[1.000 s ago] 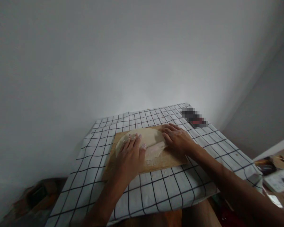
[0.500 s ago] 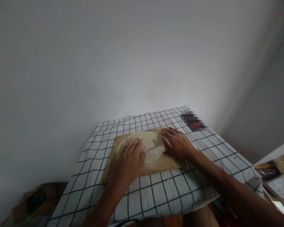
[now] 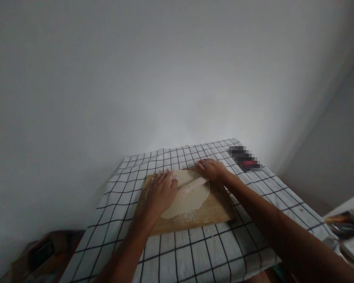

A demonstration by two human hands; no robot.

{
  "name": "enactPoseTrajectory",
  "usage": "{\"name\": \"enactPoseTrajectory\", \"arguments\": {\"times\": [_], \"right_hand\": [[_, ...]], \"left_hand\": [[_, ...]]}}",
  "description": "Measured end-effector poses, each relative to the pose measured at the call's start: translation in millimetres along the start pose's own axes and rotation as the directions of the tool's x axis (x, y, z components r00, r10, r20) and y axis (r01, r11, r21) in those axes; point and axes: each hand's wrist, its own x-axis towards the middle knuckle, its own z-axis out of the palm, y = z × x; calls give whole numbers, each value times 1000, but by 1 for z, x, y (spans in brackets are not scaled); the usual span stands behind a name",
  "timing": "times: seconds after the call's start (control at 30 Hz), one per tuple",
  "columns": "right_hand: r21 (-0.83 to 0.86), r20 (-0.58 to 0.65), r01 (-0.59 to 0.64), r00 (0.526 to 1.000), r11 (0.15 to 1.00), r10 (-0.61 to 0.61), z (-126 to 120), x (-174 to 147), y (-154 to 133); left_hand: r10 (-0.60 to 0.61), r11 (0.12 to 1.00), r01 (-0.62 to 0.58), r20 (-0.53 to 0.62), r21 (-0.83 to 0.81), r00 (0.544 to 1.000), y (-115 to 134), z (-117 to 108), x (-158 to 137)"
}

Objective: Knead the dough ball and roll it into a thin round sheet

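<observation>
A pale, flattened sheet of dough (image 3: pixel 190 204) lies on a wooden board (image 3: pixel 221 210). Across the dough runs a floury rolling pin (image 3: pixel 193 185), slightly slanted, its ends covered by my hands. My left hand (image 3: pixel 163 190) is over the left end, with flour on its fingertips. Over the right end, near the board's far right corner, my right hand (image 3: pixel 211 169) bends its fingers around the pin. The undersides of both hands are hidden.
A white cloth with black grid lines (image 3: pixel 179 251) covers the table, which stands against a pale wall (image 3: pixel 165 78). A pixelated dark and red item (image 3: pixel 244 159) lies at the back right. Boxes (image 3: pixel 44 251) stand low at left; clutter (image 3: pixel 346 228) is at right.
Both hands have moved away from me over the board with the rolling pin. More of the dough's near part now shows in front of the pin. The view has shifted slightly.
</observation>
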Motion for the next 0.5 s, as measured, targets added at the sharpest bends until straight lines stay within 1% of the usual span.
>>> {"name": "enactPoseTrajectory", "arguments": {"times": [0.07, 0.13, 0.17, 0.27, 0.33, 0.37, 0.43, 0.5], "right_hand": [[-4, 26, 34, 999, 999, -34, -5, -17, -2], [-3, 10, 65, 998, 998, -65, -9, -38, -6], [-1, -17, 67, 998, 998, -67, -9, -51, -9], [37, -174, 41, 984, 998, -34, -7, -94, -20], [46, -209, 30, 978, 998, -19, -4, -121, -28], [49, -206, 33, 978, 998, -22, -2, -132, -30], [55, -211, 34, 977, 998, -22, -1, -144, -30], [57, -199, 56, 979, 997, -43, -1, -137, -25]], "left_hand": [[7, 1000, -8, -30, -6, 1000, 6, 1, -9], [36, 999, -37, -74, -15, 997, 12, 3, -22], [54, 998, -56, -92, -18, 994, 15, 3, -29], [127, 991, -129, -111, -16, 986, 24, 0, -57], [178, 984, -180, -121, -3, 977, 29, -4, -77], [204, 979, -205, -125, 6, 971, 31, -6, -85], [237, 971, -237, -131, 14, 963, 33, -8, -93], [247, 969, -249, -123, -2, 961, 31, -8, -90]]}}
